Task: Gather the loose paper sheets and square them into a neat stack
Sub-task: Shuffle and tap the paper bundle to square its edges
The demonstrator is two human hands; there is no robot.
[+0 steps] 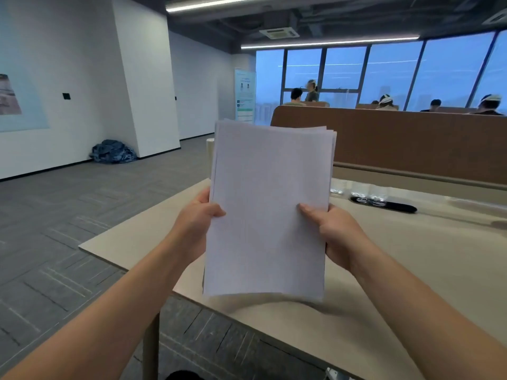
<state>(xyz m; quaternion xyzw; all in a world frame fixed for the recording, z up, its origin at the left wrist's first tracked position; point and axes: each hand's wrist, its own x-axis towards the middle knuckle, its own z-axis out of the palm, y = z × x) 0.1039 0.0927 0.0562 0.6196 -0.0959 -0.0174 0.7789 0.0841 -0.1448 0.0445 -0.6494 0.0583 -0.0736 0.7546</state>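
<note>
White paper sheets stand upright in front of us, over the near edge of the worktop. Our left grip pinches the left edge, with the thumb on the front and the fingers tucked behind. Our right grip pinches the right edge the same way. Both hold the pile near the middle of its height, so the paper sits between them and sticks out above and below.

All the sheets we can see are in our hands, so we think the gathering part is done. Now comes the squaring part. The pile is not neat yet: at the top and the top right corner, some sheets poke out past the others.

The bottom edge hangs low, close to the worktop. We cannot tell if it touches.

Next, we think we should hold the paper a little looser and tap the bottom edge on the worktop. Then the sheets can slide down level.
</note>
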